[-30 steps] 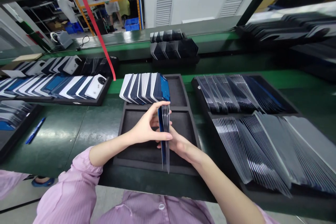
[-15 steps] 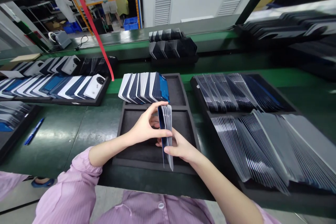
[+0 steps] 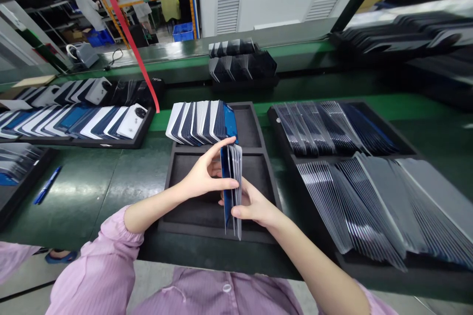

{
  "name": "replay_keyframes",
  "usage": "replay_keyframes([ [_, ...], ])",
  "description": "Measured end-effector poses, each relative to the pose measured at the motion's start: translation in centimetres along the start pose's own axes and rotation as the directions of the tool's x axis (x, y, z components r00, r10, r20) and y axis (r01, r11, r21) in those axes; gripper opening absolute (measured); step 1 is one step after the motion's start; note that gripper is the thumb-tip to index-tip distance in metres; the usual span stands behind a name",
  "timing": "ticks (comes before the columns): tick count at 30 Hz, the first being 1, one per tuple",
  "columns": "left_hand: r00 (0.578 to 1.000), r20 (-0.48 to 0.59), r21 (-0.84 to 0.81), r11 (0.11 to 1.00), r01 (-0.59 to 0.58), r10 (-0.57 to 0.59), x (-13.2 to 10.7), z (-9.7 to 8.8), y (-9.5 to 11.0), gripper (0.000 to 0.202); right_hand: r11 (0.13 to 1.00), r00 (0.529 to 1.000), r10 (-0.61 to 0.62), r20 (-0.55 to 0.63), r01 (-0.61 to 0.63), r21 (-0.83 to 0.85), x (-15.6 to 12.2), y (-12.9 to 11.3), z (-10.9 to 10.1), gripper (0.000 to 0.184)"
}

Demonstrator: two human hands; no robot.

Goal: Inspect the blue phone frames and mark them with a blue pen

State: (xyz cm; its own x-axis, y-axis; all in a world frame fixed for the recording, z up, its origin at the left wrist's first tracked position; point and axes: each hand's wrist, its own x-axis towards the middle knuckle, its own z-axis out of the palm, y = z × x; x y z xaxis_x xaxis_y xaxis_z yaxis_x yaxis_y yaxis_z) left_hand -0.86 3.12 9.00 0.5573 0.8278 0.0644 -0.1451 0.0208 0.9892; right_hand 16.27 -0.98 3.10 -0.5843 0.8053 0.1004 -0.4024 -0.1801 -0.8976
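A small upright bunch of thin phone panels (image 3: 236, 160) is held edge-on in front of me, a blue one on its left side and greyish ones to the right. My left hand (image 3: 207, 172) is closed on the upper part, index finger along the top edge and thumb across the near edges. Lower down, my right hand (image 3: 254, 206) grips the same bunch, its thumb on the near side and its other fingers partly hidden behind. Beneath them lies a black two-section tray (image 3: 192, 211). Its far section carries a leaning row of white and dark-blue panels (image 3: 199, 123).
To the right, a black tray (image 3: 291, 155) carries many clear and grey panels (image 3: 369, 202). Phone panels with camera cutouts fill trays on the left (image 3: 129, 123). A blue pen (image 3: 48, 185) lies on the green bench (image 3: 99, 172). Another panel stack (image 3: 240, 66) stands behind.
The blue panel on the left of the bunch has separated further from the grey ones and shows more of its face. My left hand has shifted slightly up and left.
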Motion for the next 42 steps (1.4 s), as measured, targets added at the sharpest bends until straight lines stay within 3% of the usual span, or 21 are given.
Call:
replay_keyframes([
  [8,1.000,-0.006,0.052,0.999,-0.015,0.015,-0.2,0.2,0.3,0.093,0.999,0.999,-0.032,-0.003,0.032,-0.021,0.1,-0.2,0.2,0.091],
  [36,0.997,0.021,0.081,0.994,-0.071,0.070,-0.5,0.2,0.0,0.086,0.999,0.999,0.052,0.008,-0.052,-0.003,0.1,-0.3,0.3,0.101],
  [39,0.990,0.081,0.134,0.983,-0.129,0.119,-0.5,0.0,-0.3,0.087,0.994,0.999,0.009,-0.031,-0.012,-0.106,-0.1,0.4,0.3,0.106],
  [42,0.933,0.184,0.265,0.899,-0.349,0.308,-0.5,-0.2,-0.4,0.098,0.946,0.992,-0.060,-0.112,0.020,-0.324,-0.7,1.1,0.3,0.113],
])
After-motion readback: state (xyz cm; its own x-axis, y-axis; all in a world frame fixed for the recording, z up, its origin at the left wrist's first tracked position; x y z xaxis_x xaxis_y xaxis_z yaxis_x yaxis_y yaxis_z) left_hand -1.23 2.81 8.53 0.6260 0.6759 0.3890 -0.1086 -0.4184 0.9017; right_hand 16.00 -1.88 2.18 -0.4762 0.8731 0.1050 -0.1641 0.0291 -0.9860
